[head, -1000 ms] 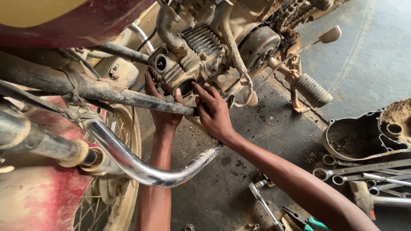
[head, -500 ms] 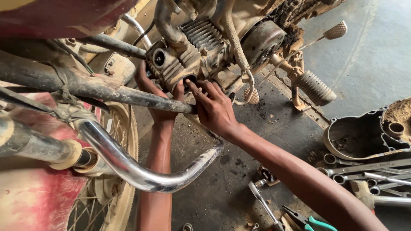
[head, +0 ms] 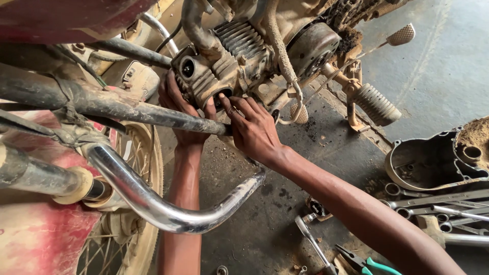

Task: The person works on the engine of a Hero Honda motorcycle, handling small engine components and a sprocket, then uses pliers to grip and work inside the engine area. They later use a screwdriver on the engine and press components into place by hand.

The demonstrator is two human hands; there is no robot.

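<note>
Oily concrete floor [head: 285,224], both hands up at the engine.
Left hand [head: 186,109] cups the cylinder head [head: 204,76]; right hand [head: 252,127] pokes loosely spread fingers at its port, holding nothing; could pinch on grimy fins.

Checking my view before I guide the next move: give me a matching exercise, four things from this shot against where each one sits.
Things:
1. left hand
2. right hand
3. pliers with green grips
4. engine side cover

Places:
A. on the floor, right edge, above the wrenches
B. fingertips at the round opening in the finned cylinder head
C. on the floor at the bottom edge
D. against the cylinder head's left side, behind the frame tube

Pairs: 1-D, 2-B, 3-C, 4-A
</note>
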